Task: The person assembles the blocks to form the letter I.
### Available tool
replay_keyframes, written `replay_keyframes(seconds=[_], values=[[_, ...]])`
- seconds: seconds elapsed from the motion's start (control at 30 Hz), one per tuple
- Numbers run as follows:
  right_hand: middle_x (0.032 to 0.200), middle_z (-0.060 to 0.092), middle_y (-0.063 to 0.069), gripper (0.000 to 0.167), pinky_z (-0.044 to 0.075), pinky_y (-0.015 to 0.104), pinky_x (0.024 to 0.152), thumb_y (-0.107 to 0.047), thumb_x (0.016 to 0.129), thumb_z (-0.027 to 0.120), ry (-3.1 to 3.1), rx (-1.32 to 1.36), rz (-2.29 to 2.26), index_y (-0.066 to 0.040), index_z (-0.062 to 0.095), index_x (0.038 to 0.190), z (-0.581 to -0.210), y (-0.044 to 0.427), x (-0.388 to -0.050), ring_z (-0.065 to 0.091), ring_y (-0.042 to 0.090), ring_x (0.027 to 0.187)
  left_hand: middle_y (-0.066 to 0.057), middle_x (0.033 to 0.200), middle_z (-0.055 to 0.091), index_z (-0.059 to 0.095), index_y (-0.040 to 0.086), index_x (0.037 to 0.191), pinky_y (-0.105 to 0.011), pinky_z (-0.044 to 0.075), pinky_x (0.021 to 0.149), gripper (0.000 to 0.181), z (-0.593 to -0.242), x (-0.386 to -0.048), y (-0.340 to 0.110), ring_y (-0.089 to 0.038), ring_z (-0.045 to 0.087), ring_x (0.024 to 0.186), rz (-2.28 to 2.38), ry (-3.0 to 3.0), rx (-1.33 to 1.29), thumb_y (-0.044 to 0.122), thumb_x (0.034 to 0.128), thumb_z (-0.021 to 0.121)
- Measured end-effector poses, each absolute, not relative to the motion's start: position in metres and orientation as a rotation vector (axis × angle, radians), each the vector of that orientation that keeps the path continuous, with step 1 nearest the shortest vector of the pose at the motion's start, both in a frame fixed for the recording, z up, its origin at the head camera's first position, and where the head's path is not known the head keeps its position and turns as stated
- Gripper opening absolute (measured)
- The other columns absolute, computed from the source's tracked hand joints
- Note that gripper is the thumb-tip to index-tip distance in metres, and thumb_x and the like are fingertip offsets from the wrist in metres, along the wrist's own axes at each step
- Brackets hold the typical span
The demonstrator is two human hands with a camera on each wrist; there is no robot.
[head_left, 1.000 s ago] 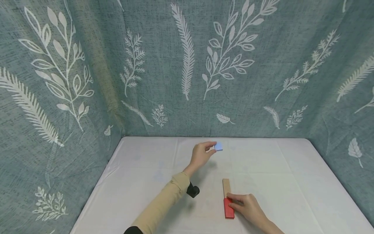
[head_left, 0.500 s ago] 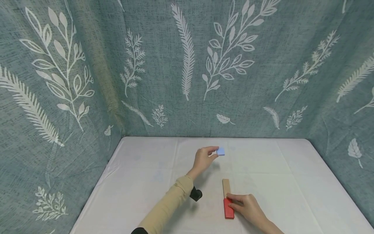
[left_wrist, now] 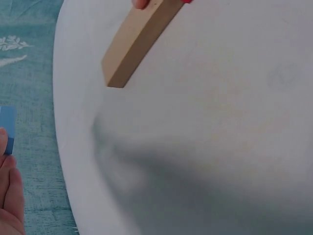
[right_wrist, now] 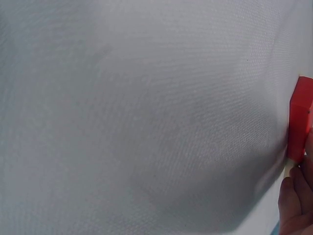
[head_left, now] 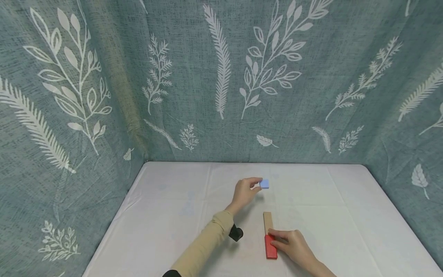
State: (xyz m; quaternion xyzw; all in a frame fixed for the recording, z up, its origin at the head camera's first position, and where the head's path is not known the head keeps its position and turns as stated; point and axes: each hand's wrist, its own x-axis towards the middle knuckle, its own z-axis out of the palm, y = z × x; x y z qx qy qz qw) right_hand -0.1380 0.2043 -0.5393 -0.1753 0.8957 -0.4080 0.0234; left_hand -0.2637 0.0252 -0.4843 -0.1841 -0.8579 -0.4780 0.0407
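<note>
My left hand (head_left: 243, 192) pinches a small blue block (head_left: 264, 184) between thumb and fingers, held above the table, judging by the shadow below. In the left wrist view this blue block (left_wrist: 7, 128) shows at the left edge. My right hand (head_left: 295, 248) holds a red block (head_left: 271, 248) near its meeting with a plain wooden block (head_left: 268, 222). The two lie end to end in a line on the table, the wooden one farther away. In the right wrist view the red block (right_wrist: 300, 120) is partly cut off at the edge.
A white cloth covers the table (head_left: 166, 215). Behind and beside it hangs a green curtain (head_left: 194, 77) with a white leaf print. A black wrist camera (head_left: 236, 233) sticks out beneath my left sleeve (head_left: 207, 248).
My left hand has moved right and nearer with the blue block, toward the far end of the wooden block. The right hand and the two blocks by it stay in place.
</note>
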Motion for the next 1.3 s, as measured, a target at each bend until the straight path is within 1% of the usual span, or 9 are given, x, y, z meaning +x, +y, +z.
replay_keyframes(seconds=[0.23, 0.53, 0.7, 0.87, 1.3], values=[[0.108, 0.072, 0.009, 0.033, 0.059, 0.029, 0.08, -0.017, 0.08, 0.075, 2.801, -0.579, -1.247, -0.002, 0.071, 0.11, -0.539, 0.204, -0.138, 0.067, 0.023, 0.103, -0.012, 0.115, 0.069, 0.068, 0.002, 0.113, -0.032, 0.057, 0.089, 0.029, -0.497, -0.26, 0.027, -0.026, 0.067, 0.106, -1.43, -2.643, -0.582, 0.004, 0.0849, 0.068], [0.106, 0.073, 0.006, 0.03, 0.059, 0.028, 0.08, -0.015, 0.079, 0.075, 2.845, -0.591, -1.206, -0.004, 0.072, 0.107, -0.54, 0.205, -0.138, 0.068, 0.018, 0.102, -0.01, 0.112, 0.071, 0.071, 0.004, 0.11, -0.032, 0.057, 0.087, 0.026, -0.512, -0.257, 0.032, -0.025, 0.068, 0.103, -1.42, -2.652, -0.557, 0.003, 0.0834, 0.069], [0.106, 0.073, 0.006, 0.03, 0.059, 0.027, 0.08, -0.014, 0.079, 0.074, 2.841, -0.588, -1.205, -0.003, 0.072, 0.107, -0.542, 0.205, -0.139, 0.067, 0.018, 0.102, -0.011, 0.111, 0.071, 0.071, 0.002, 0.109, -0.032, 0.057, 0.087, 0.026, -0.515, -0.255, 0.032, -0.026, 0.068, 0.102, -1.419, -2.648, -0.563, 0.002, 0.0835, 0.068], [0.106, 0.073, 0.006, 0.03, 0.059, 0.028, 0.08, -0.015, 0.08, 0.074, 2.842, -0.589, -1.201, -0.004, 0.072, 0.107, -0.542, 0.205, -0.139, 0.067, 0.019, 0.102, -0.011, 0.111, 0.07, 0.07, 0.002, 0.109, -0.034, 0.057, 0.088, 0.026, -0.517, -0.255, 0.033, -0.026, 0.068, 0.103, -1.41, -2.66, -0.564, 0.001, 0.0833, 0.068], [0.106, 0.072, 0.006, 0.031, 0.059, 0.028, 0.08, -0.017, 0.08, 0.074, 2.838, -0.6, -1.219, -0.003, 0.072, 0.107, -0.543, 0.206, -0.139, 0.067, 0.019, 0.102, -0.011, 0.111, 0.071, 0.07, 0.004, 0.109, -0.036, 0.056, 0.089, 0.026, -0.526, -0.249, 0.034, -0.026, 0.067, 0.105, -1.357, -2.73, -0.52, 0.003, 0.0832, 0.068]])
